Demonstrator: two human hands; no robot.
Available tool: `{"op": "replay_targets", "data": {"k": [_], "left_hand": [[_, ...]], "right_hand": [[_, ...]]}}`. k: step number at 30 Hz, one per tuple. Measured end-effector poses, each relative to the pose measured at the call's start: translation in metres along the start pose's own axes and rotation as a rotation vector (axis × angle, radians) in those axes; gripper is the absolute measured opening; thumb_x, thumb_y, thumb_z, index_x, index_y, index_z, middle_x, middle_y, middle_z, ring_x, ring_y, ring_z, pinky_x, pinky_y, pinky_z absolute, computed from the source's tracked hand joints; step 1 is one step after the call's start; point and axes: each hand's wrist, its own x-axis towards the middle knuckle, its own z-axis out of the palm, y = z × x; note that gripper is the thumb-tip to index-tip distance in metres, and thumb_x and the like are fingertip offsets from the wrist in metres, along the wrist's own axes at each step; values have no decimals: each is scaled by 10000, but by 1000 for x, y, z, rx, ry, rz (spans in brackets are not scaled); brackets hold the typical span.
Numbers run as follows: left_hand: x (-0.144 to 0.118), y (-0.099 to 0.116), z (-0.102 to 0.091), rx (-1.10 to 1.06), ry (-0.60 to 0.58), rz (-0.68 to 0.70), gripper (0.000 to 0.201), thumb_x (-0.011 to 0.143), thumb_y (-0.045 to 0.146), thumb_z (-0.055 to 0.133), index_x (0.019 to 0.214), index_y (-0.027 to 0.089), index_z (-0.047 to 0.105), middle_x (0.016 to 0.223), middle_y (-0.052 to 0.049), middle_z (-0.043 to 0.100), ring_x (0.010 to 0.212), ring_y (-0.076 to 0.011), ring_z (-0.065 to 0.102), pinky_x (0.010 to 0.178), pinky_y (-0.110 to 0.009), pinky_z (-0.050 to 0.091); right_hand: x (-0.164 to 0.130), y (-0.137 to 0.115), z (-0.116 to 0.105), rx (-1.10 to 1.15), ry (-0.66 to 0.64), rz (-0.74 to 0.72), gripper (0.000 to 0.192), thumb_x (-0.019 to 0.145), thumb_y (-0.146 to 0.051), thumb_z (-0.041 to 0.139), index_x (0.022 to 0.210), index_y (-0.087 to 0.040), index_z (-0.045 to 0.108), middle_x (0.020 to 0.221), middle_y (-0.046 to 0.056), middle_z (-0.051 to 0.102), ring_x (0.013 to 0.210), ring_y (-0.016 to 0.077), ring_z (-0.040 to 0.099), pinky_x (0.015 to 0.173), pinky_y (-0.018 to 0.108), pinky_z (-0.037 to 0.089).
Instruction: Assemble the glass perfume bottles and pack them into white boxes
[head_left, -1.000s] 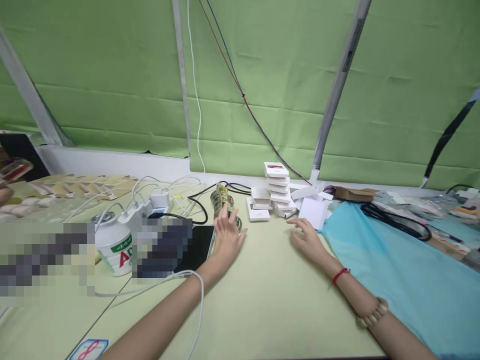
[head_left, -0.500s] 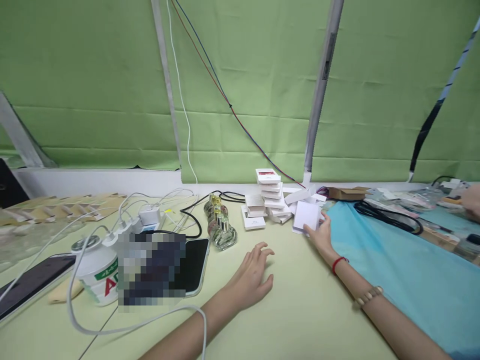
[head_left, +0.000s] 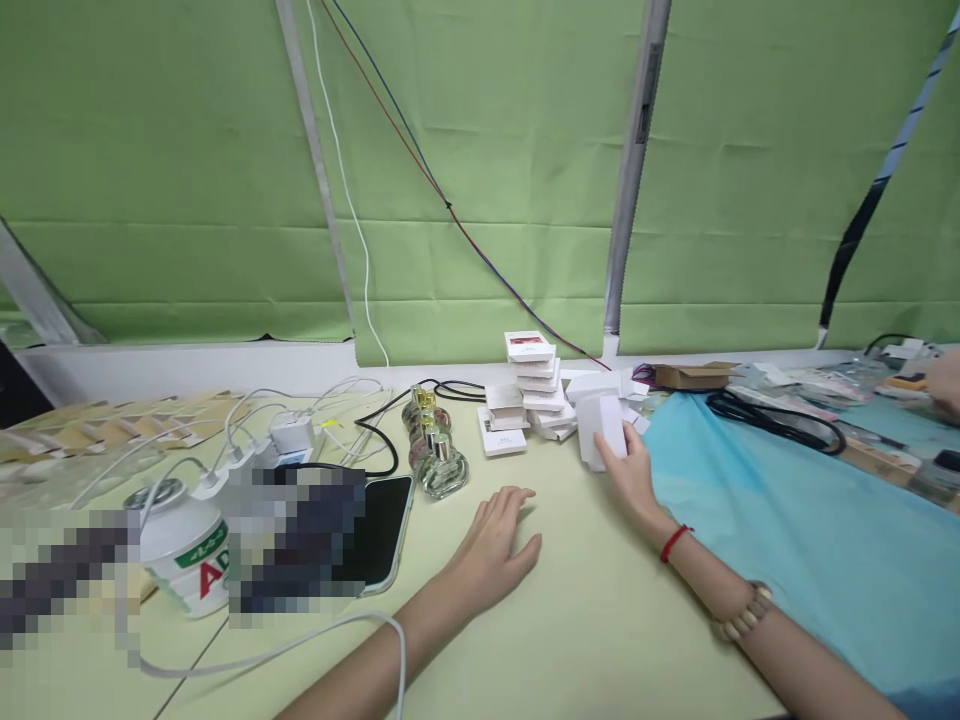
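Note:
My right hand (head_left: 628, 468) grips a small white carton (head_left: 600, 430), thumb on its near face, tilted at the edge of a heap of white cartons (head_left: 626, 385). Left of that heap rises a stack of white boxes (head_left: 538, 385), the top one marked in red. A white box (head_left: 501, 435) lies in front of the stack with another box (head_left: 504, 405) on it. My left hand (head_left: 487, 550) rests over the yellow-green table, fingers apart and holding nothing. Beyond it, glass perfume bottles (head_left: 442, 468) with shiny caps stand in a row.
A phone (head_left: 386, 530) lies left of my left hand, beside a white bottle (head_left: 186, 550) and a power strip (head_left: 240, 465). A white cable (head_left: 300, 650) crosses my left forearm. Blue cloth (head_left: 772, 510) covers the right side, with a black cable coil (head_left: 780, 422) on it.
My right hand has closed on the white carton and tipped it up, so its narrow side shows. The left hand keeps about the same place. The view has shifted slightly.

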Motion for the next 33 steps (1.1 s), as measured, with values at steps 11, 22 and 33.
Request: {"op": "replay_targets", "data": {"k": [11, 22, 33], "left_hand": [[9, 3, 9, -816, 153, -319, 628, 753, 456, 596, 1266, 221, 322, 1263, -117, 475, 1164, -204, 453, 968, -338, 368], [16, -9, 8, -978, 389, -435, 345, 753, 307, 523, 1071, 177, 485, 979, -57, 623, 867, -182, 585, 786, -305, 454], [15, -3, 3, -1004, 444, -544, 276, 734, 308, 475, 972, 178, 527, 831, -24, 620, 664, -158, 563, 579, -258, 462]], "right_hand": [[-56, -51, 15, -56, -888, -441, 224, 838, -237, 476, 1015, -245, 612, 951, 32, 601, 798, 149, 568, 628, 244, 465], [-49, -52, 10, -94, -390, -547, 171, 844, -220, 462, 934, -231, 607, 844, 48, 599, 777, 168, 552, 708, 319, 465], [-38, -42, 13, 9, -438, -44, 573, 769, -433, 557, 1280, -237, 389, 1165, 94, 507, 1041, 215, 515, 818, 368, 459]]}}
